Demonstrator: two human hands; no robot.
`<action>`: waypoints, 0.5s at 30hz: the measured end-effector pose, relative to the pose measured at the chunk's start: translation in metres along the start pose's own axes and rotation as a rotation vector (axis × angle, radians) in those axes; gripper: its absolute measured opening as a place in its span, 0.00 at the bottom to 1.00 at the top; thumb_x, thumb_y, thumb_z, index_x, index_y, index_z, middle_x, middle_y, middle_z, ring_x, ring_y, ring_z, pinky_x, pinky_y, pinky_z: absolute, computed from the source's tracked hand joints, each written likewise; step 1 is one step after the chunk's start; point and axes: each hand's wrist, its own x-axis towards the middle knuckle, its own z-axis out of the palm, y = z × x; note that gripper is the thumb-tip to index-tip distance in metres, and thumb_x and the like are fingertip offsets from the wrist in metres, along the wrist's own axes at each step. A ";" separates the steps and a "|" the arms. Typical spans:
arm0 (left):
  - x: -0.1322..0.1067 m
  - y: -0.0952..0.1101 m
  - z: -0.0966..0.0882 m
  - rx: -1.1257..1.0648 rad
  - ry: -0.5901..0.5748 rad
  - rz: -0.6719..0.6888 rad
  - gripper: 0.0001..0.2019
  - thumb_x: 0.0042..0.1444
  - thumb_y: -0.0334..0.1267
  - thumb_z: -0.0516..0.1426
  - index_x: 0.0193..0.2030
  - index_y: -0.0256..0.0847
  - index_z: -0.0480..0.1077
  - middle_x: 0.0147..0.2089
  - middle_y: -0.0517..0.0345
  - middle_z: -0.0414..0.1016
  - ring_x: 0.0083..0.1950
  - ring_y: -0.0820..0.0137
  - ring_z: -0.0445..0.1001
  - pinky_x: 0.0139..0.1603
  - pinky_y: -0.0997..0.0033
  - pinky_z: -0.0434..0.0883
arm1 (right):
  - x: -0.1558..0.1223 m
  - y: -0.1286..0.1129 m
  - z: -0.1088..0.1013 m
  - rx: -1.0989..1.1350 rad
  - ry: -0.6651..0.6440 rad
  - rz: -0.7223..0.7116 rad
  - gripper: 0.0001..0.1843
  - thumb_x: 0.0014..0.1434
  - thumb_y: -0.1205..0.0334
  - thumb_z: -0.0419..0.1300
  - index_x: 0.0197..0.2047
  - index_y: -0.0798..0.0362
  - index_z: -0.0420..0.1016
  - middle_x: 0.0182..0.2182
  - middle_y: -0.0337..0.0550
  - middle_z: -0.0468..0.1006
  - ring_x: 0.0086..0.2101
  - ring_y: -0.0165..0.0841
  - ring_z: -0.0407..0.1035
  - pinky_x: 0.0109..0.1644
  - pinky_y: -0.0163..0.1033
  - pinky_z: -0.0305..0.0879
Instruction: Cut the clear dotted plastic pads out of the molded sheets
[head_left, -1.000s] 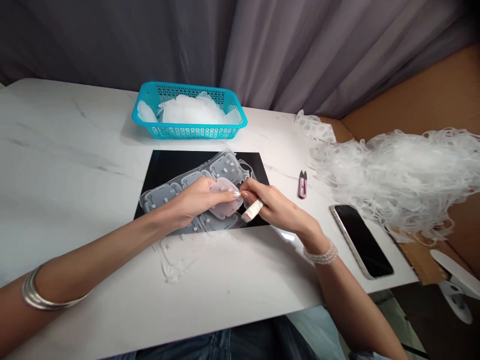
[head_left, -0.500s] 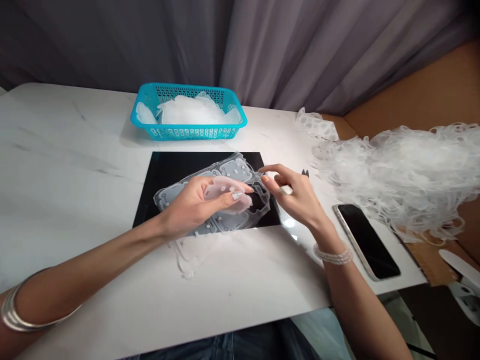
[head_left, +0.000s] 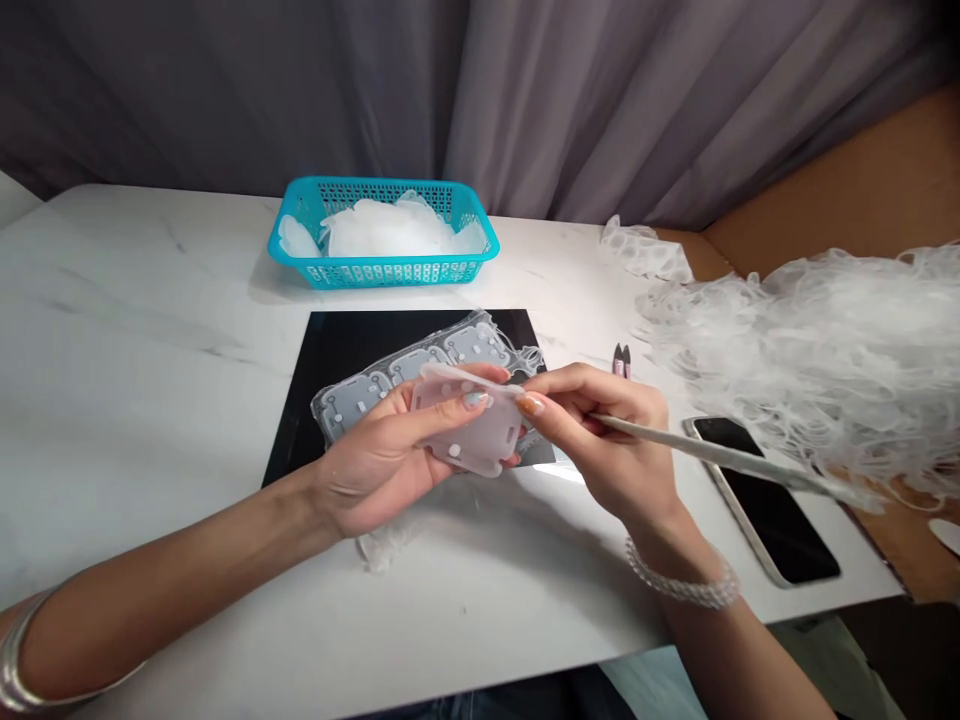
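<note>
My left hand (head_left: 382,440) is closed on a thin, translucent white silicone piece (head_left: 469,435) with small slots and rounded corners, its thumb on top and fingers behind. My right hand (head_left: 607,430) pinches the piece's right edge between thumb and forefinger. Through its grip runs a long, pale, stick-like tool (head_left: 720,455), pointing out to the right; the working end is hidden by the fingers. Behind and below the hands lies a clear moulded sheet (head_left: 360,395) of similar panels, resting on a black mat (head_left: 300,425).
Beyond the mat stands a blue basket (head_left: 382,270) of white translucent pieces. A large heap of stringy clear scrap (head_left: 810,350) is at the right, near a phone (head_left: 780,530) and a dark two-pointed tool (head_left: 622,360). A scrap bit (head_left: 382,550) lies in front.
My right hand has come back from the sheet's right end to the silicone piece's edge. The piece has been raised and turned flatter towards me, and the tool's long handle now points right.
</note>
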 end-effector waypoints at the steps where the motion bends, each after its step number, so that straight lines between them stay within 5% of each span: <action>1: 0.000 -0.001 0.000 -0.022 0.004 -0.005 0.06 0.60 0.32 0.63 0.41 0.48 0.80 0.42 0.61 0.81 0.43 0.70 0.79 0.44 0.71 0.80 | 0.000 0.000 0.000 0.009 -0.003 0.012 0.06 0.60 0.58 0.66 0.33 0.51 0.82 0.15 0.31 0.61 0.18 0.24 0.49 0.20 0.33 0.47; 7: 0.001 0.000 0.002 -0.054 0.049 -0.016 0.11 0.59 0.33 0.62 0.48 0.49 0.77 0.49 0.59 0.79 0.51 0.63 0.77 0.52 0.58 0.78 | 0.000 0.000 -0.001 0.002 0.045 0.030 0.07 0.60 0.57 0.66 0.32 0.50 0.81 0.15 0.32 0.62 0.18 0.25 0.51 0.20 0.33 0.49; 11: 0.002 0.002 0.003 -0.100 0.236 -0.032 0.18 0.62 0.45 0.59 0.56 0.43 0.71 0.58 0.48 0.74 0.62 0.56 0.71 0.63 0.52 0.71 | 0.000 0.005 -0.001 -0.244 0.177 -0.107 0.06 0.62 0.59 0.65 0.34 0.49 0.81 0.15 0.31 0.63 0.18 0.25 0.52 0.21 0.34 0.52; 15: 0.003 0.004 0.002 -0.147 0.178 -0.115 0.28 0.63 0.57 0.51 0.58 0.37 0.69 0.60 0.41 0.73 0.63 0.52 0.70 0.63 0.55 0.69 | -0.003 0.008 0.001 -0.457 -0.052 -0.391 0.05 0.63 0.62 0.64 0.37 0.50 0.82 0.19 0.35 0.73 0.18 0.26 0.58 0.25 0.36 0.57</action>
